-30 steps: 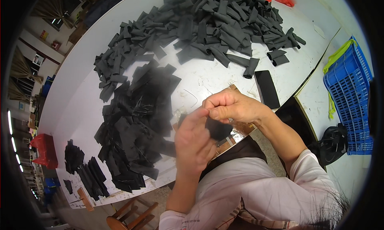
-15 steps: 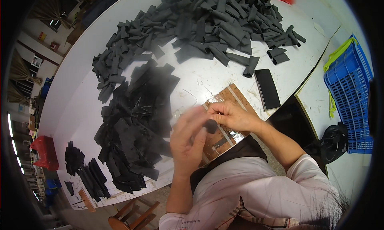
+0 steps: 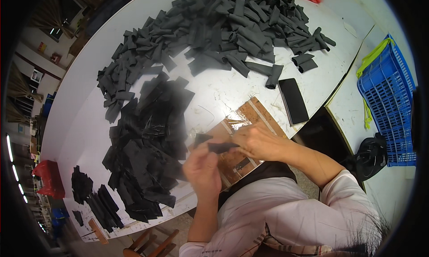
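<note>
A dark fabric piece [image 3: 220,147] stretches between my two hands above a brown wooden board [image 3: 251,113]. My right hand [image 3: 258,142] pinches one end of it, fingers bent and closed. At the other end, my left hand [image 3: 203,167] is closed on the piece with thumb and fingers, slightly blurred. A dark flap [image 3: 202,138] shows just beyond the left fingers; whether it belongs to the same piece I cannot tell. Left of my left hand lies a heap of flat black fabric pieces [image 3: 147,154].
A large pile of rolled dark grey fabric tubes [image 3: 250,31] covers the far part of the white table [image 3: 80,118]. A black phone [image 3: 293,101] lies right of the board. Farther right stands a blue basket [image 3: 388,94]. A red container [image 3: 49,179] is at the far left.
My hands have drawn apart, and the dark piece now shows stretched between them instead of bunched up. My left hand is lower and its fingers have closed. The view has shifted slightly.
</note>
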`<state>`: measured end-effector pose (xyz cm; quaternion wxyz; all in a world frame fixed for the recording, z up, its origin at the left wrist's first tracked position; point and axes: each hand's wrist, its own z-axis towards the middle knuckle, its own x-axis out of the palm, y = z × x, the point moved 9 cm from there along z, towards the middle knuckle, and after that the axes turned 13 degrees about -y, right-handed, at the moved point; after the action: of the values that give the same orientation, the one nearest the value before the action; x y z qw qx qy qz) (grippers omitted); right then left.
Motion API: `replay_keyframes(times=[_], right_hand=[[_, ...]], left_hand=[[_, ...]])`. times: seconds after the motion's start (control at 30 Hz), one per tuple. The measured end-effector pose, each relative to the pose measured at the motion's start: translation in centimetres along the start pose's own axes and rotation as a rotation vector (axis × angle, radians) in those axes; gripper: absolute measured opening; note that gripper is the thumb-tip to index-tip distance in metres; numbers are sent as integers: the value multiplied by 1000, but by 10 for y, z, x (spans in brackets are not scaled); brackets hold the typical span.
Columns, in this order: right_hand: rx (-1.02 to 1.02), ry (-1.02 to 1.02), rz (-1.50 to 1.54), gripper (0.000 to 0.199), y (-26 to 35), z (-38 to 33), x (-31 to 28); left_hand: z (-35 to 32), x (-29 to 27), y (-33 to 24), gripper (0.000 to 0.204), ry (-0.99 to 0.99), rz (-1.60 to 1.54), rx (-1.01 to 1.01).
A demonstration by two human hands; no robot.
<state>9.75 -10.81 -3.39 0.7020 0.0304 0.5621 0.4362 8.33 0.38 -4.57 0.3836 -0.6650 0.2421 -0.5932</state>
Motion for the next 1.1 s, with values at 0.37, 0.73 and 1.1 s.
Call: replay_keyframes(times=[0.37,0.73,1.1], right_hand=[[-43,-75,104,12,-4,-9,4],[-165,-326,109,33,18,2,-29],[-396,-653,197,31,58,0,-76]], left_hand=[[8,54,-1,12,237,754,38],[11,9,-27,25,-79,-47,68],[-4,16,-39,31,32,6,206]])
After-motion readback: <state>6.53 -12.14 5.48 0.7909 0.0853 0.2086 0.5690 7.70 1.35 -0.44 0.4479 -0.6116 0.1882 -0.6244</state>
